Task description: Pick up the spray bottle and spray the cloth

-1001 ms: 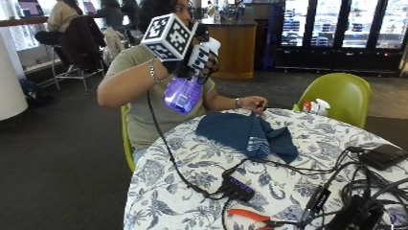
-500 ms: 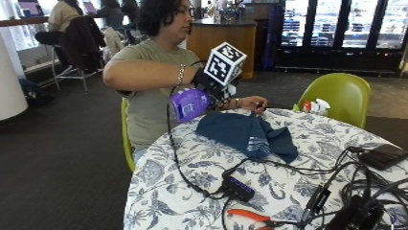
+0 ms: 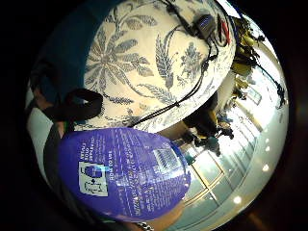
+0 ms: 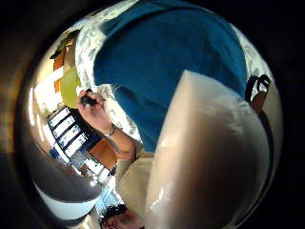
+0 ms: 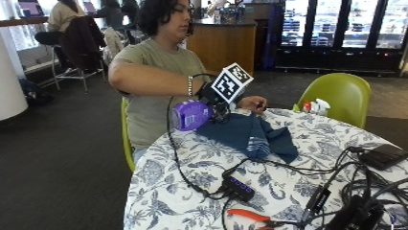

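Observation:
In the outside view my gloved right hand (image 5: 215, 109) grips the purple spray bottle (image 5: 190, 115), which lies tipped on its side just above the table edge, its head toward the cloth. The dark blue cloth (image 5: 252, 136) lies crumpled on the floral tablecloth (image 5: 191, 167) right beside the hand. The little finger side palm view is filled by the bottle's purple label (image 3: 122, 175). In the thumb side palm view the bottle's white top (image 4: 209, 157) sits close over the blue cloth (image 4: 167, 62). The bare left hand (image 5: 255, 103) rests at the cloth's far edge and pinches something small and black (image 4: 88, 100).
Black cables and a USB hub (image 5: 239, 188) cross the table's front half. Orange-handled pliers (image 5: 252, 216) lie near the front edge, and a black device (image 5: 386, 155) sits at the right. A green chair (image 5: 338, 96) stands behind the table with a small bottle (image 5: 315, 106) by it.
My right hand has come down from head height to just above the table beside the cloth, turning the bottle from upright onto its side. The cloth has not moved.

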Motion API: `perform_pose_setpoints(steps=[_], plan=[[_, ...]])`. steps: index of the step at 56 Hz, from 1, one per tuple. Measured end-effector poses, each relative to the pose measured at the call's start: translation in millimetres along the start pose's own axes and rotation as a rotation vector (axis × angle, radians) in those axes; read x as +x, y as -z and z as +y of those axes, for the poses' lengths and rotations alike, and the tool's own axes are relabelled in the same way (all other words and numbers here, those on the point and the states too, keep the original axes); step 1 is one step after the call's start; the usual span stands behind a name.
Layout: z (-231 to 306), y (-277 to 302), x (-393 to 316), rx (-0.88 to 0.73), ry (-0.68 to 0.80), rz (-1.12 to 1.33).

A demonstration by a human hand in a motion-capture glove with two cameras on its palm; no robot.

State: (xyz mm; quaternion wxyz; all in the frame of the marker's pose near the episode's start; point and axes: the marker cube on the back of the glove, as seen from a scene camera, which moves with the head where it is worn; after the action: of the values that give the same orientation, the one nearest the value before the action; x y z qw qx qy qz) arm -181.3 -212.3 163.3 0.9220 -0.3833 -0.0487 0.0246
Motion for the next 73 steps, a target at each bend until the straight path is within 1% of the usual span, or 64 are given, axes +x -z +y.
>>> perform_pose_setpoints(steps=[8, 16, 20, 28, 31, 33, 41, 49, 60, 73], plan=[[11.1, 49.3, -17.8, 0.145, 0.08, -0.155], [17.2, 113.3, -55.4, 0.351, 0.276, -0.433], [13.3, 135.1, -74.1, 0.443, 0.369, -0.594], [-13.5, 160.2, -124.9, 0.617, 0.581, -1.016], [-38.5, 167.6, -135.5, 0.71, 0.621, -1.173], [-58.1, 165.5, -142.6, 0.756, 0.634, -1.233], [-107.4, 130.6, -178.0, 0.811, 0.701, -1.269], [-146.9, 107.3, -197.6, 0.857, 0.682, -1.244], [-166.7, 112.9, -203.5, 0.875, 0.655, -1.261], [-179.2, 119.4, -211.9, 0.878, 0.679, -1.254]])
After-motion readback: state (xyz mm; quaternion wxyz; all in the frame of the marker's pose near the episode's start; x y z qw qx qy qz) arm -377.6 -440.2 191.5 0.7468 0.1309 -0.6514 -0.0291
